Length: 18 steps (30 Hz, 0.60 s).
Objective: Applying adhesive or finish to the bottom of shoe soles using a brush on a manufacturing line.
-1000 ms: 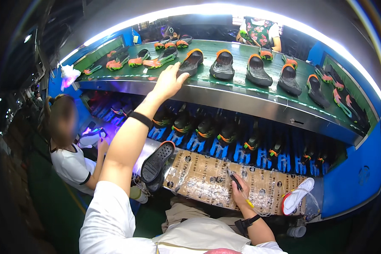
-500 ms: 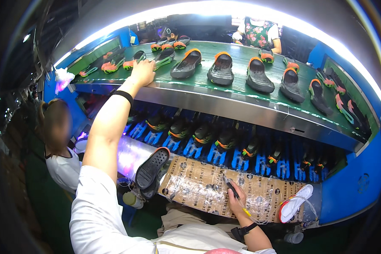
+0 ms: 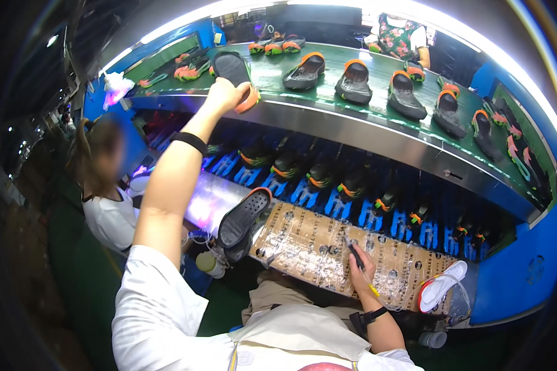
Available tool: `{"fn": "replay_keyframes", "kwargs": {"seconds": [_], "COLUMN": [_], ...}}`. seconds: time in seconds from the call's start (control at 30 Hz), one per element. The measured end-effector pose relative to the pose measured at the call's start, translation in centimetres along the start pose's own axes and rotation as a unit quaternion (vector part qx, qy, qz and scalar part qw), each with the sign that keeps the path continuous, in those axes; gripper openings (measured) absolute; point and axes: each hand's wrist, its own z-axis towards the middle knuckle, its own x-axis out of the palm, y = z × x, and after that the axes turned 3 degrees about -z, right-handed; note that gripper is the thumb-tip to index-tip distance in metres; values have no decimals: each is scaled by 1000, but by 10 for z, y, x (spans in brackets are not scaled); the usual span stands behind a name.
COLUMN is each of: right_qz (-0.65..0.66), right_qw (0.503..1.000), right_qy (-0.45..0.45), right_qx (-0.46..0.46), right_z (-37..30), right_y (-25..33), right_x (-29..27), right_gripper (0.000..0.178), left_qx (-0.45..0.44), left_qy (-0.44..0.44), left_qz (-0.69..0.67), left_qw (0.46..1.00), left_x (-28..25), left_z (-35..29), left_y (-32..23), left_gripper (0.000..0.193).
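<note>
Over the near left edge of the green belt, my left hand grips a black clog by its orange heel end, with the dark shoe tilted up. My right hand rests on the cardboard-covered ledge, its fingers round a slim black pen-like tool that has a yellow cord fitting. Left of the cardboard, a black clog with a perforated footbed leans on another dark shoe. On the belt, right of my left hand, black shoes with orange rims stand in a row.
Under the belt, a lower rack holds several dark shoes on blue supports. A white shoe last with a cord lies at the ledge's right end. One person sits at left; another stands beyond the belt.
My left hand has picked a black clog up off the belt and raised it. My right hand still holds the tool on the cardboard. The whole view has shifted slightly.
</note>
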Motion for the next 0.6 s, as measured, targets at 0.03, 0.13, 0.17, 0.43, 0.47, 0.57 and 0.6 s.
{"fn": "replay_keyframes", "kwargs": {"seconds": [0.03, 0.13, 0.17, 0.43, 0.47, 0.57, 0.6], "right_qz": [0, -1, -1, 98, 140, 201, 214], "right_qw": [1000, 999, 999, 985, 975, 966, 963], "right_qy": [-17, -37, -31, -31, -15, -16, -5], "right_qx": [-17, -17, -16, 135, 170, 161, 163], "right_z": [-1, -2, -7, -8, -4, 9, 14], "right_y": [-5, -15, -18, -6, 11, 39, 49], "right_x": [3, 8, 7, 1, -5, -9, -11], "right_gripper": [30, 28, 28, 17, 16, 17, 17], "left_qx": [-49, -67, -69, -165, -228, -249, -238], "left_qy": [-87, -168, -162, 33, 105, 214, 195], "left_qz": [-102, -259, -391, -747, -757, -810, -836], "left_qw": [990, 949, 903, 643, 603, 486, 455], "left_x": [8, 16, 20, 80, 89, 134, 134], "left_z": [-17, -48, -64, -252, -279, -346, -364], "left_y": [-9, -8, -8, -32, -33, -28, -38], "left_gripper": [84, 100, 104, 29, 26, 33, 36]}}
